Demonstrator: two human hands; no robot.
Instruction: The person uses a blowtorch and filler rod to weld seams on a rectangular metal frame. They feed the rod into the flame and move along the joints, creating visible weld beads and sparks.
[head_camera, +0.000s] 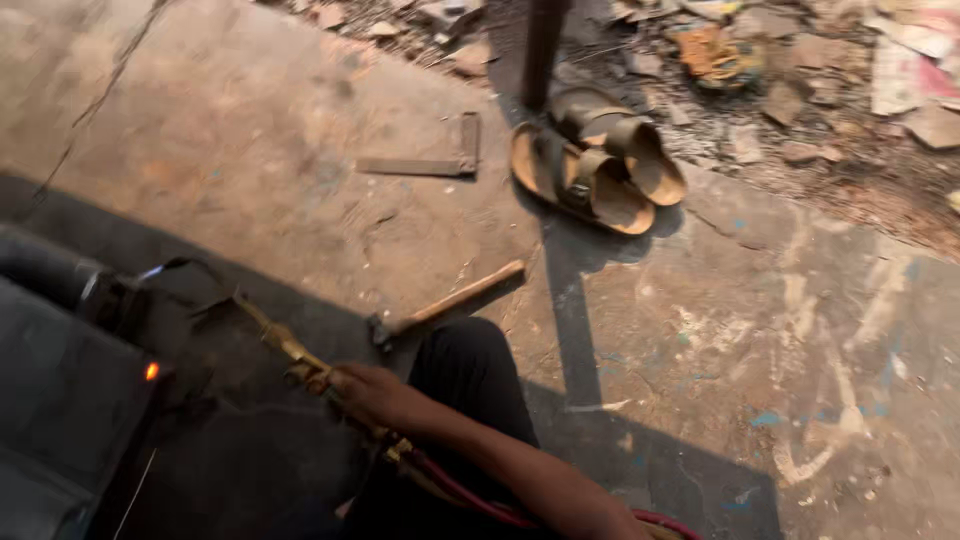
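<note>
My right hand (368, 392) is closed around the brass body of a gas cutting torch (285, 345). The torch runs up and to the left, and its tip sits near a dark metal piece (60, 400) at the lower left. A small orange glowing spot (152, 371) shows on that metal. Red hoses (470, 497) trail back from the torch under my forearm. My knee, in black trousers (470, 365), is just right of the hand. My left hand is out of sight.
A wooden-handled hammer (455, 302) lies on the concrete floor beside my knee. Farther off lie a steel square (430, 160) and a pair of tan sandals (600, 160). Rubble and scraps (800, 80) line the top right. A dark pipe (40, 268) lies at the left.
</note>
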